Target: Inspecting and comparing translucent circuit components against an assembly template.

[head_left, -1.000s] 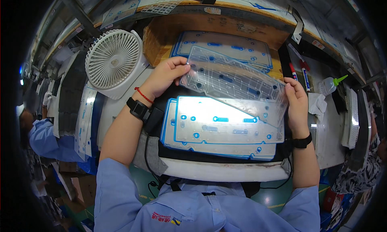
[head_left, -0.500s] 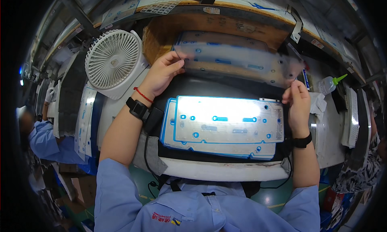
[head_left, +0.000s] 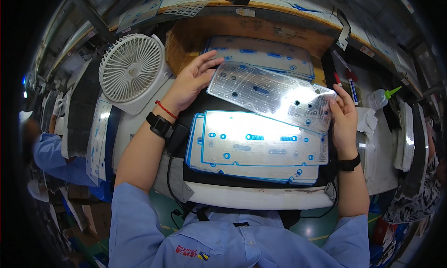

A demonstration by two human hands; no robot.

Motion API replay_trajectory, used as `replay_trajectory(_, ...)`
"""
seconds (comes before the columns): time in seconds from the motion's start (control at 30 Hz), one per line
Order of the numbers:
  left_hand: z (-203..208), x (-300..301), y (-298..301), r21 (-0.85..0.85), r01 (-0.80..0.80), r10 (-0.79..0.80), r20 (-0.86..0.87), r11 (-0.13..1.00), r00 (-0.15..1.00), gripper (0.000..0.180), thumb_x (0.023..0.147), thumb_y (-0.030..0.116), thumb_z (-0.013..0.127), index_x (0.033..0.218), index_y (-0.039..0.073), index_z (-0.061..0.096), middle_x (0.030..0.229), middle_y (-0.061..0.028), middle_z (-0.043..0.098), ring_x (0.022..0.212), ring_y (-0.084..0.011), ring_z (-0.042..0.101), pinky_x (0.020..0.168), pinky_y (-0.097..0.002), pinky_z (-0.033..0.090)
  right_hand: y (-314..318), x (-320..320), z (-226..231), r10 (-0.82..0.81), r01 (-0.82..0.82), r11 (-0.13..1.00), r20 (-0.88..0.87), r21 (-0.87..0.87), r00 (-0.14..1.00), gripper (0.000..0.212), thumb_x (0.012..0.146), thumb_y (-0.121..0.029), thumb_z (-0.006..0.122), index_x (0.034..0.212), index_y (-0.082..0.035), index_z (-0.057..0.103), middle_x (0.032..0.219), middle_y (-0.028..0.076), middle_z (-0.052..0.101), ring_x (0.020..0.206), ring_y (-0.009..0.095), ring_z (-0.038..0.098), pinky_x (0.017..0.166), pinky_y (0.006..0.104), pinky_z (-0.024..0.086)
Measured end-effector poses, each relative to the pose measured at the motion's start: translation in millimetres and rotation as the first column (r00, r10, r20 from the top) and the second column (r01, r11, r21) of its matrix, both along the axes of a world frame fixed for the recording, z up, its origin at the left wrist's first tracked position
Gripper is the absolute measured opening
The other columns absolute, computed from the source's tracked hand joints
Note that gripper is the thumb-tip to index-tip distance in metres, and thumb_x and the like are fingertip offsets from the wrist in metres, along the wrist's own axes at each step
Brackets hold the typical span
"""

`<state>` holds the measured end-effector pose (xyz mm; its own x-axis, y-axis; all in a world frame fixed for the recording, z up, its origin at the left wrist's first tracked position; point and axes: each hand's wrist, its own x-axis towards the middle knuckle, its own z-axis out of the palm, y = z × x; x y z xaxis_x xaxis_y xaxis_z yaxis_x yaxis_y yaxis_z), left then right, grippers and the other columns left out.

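My right hand (head_left: 343, 110) grips the right end of a thin, shiny, see-through panel (head_left: 265, 92), thumb in front and fingers at its edge. Fine lines, dots, round holes and a slot mark this panel, which slants down to the right. At its upper left corner, my left hand (head_left: 195, 77) has its fingers stretched out and apart; whether the thumb touches the edge, I cannot tell. Below the raised panel lies a small stack of silvery panels (head_left: 260, 154) with blue edges and blue-rimmed holes, its upper right part covered by the held one.
Behind, a wooden bin (head_left: 186, 35) holds more blue-edged panels (head_left: 260, 47). A white fan (head_left: 132, 69) stands at the left. On the right are markers (head_left: 353, 91), a green-tipped bottle (head_left: 378, 98) and a white cloth (head_left: 367, 120). Another person's blue sleeve (head_left: 60, 158) shows far left.
The blurred panel has swung down and toward me, and its lined face now shows sharply. My left fingers have spread from a pinch at its corner; my right hand keeps its end.
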<state>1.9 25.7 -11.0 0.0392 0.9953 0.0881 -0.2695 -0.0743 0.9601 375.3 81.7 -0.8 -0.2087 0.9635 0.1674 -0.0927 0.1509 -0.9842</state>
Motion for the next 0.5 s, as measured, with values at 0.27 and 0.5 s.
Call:
replay_trajectory(0.27, 1, -4, -3, -0.172, 0.059, -0.072, -0.067, 0.983, 0.995, 0.03, 0.096, 0.021, 0.05, 0.119, 0.002, 0.055, 0.102, -0.0046, 0.063, 0.092, -0.009, 0.057, 0.081, -0.0225, 0.046, 3, 6, -5, 0.004, -0.005, 1.0, 0.032, 0.017, 0.999, 0.029, 0.092, -0.002, 0.049, 0.121, 0.002, 0.045, 0.093, 0.006, 0.06, 0.075, 0.008, 0.057, 0.064, 0.0198, 0.044)
replay_trajectory(0.5, 2, 1, -3, -0.104, 0.125, -0.155, -0.365, 0.987, 0.918, 0.022, 0.097, 0.023, 0.048, 0.101, 0.004, 0.059, 0.076, 0.0039, 0.057, 0.07, -0.0047, 0.054, 0.069, -0.0191, 0.044, 5, 7, -6, -0.015, 0.015, 0.999, 0.001, 0.041, 1.0, 0.03, 0.092, -0.002, 0.05, 0.121, 0.002, 0.044, 0.093, 0.006, 0.06, 0.076, 0.007, 0.057, 0.063, 0.0191, 0.045)
